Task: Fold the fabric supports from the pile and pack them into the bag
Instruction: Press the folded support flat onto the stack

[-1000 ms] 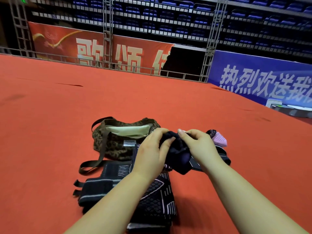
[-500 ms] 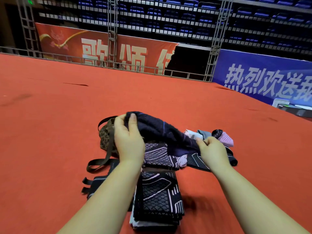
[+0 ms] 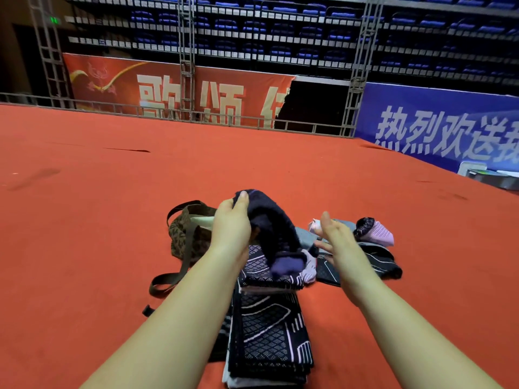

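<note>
Left hand (image 3: 230,228) grips the top end of a dark support (image 3: 271,231), lifted; its lower end hangs onto the near stack (image 3: 269,332). Right hand (image 3: 337,242) is released, fingers straight, just right of it. Bag (image 3: 186,237) lies left, pile (image 3: 373,248) right, on red floor (image 3: 84,220).

A wide red carpet (image 3: 112,234) carries everything. On it lie a leopard-print bag (image 3: 185,234) with its strap trailing forward, a stack of dark patterned supports (image 3: 269,338) nearer me, and a looser heap (image 3: 373,248) to the right, perhaps more supports.
</note>
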The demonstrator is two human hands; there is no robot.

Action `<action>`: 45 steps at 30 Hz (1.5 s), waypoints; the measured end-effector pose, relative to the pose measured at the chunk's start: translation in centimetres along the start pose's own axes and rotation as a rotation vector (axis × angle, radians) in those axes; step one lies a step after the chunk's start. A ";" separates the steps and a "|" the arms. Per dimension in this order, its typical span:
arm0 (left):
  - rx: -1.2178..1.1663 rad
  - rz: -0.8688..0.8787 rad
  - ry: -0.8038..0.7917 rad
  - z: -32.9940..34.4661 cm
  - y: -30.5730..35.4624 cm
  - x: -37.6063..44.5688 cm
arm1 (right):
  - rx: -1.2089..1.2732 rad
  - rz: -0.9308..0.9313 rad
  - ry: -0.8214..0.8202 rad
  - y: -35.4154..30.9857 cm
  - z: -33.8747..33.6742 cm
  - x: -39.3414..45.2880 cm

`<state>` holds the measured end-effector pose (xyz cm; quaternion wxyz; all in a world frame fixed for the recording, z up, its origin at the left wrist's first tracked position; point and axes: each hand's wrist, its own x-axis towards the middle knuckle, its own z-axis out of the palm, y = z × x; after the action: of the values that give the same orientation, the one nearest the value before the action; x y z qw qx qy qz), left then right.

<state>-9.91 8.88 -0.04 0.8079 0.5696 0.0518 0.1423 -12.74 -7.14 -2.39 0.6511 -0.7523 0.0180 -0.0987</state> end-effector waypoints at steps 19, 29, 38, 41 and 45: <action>0.407 0.059 0.039 -2.3 3.4 5.3 | -0.178 -0.507 0.054 -2.6 -1.1 -0.4; 0.415 -0.265 -0.503 -3.2 2.3 2.4 | 0.085 -0.435 -0.067 -5.9 -3.2 0.4; 0.471 -0.109 -0.906 0.5 4.7 0.6 | 0.038 -0.305 -0.273 -8.3 -2.9 1.6; 0.466 -0.008 -0.834 1.2 4.7 0.7 | -0.204 -0.362 -0.076 -8.7 -3.4 2.1; 0.474 0.143 -0.695 2.3 5.0 0.5 | -0.522 -0.572 0.189 -9.3 -2.4 1.0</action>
<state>-9.69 8.53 5.48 0.6122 0.7557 -0.2320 -0.0186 -13.08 -8.25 7.17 0.3797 -0.8548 -0.1080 -0.3368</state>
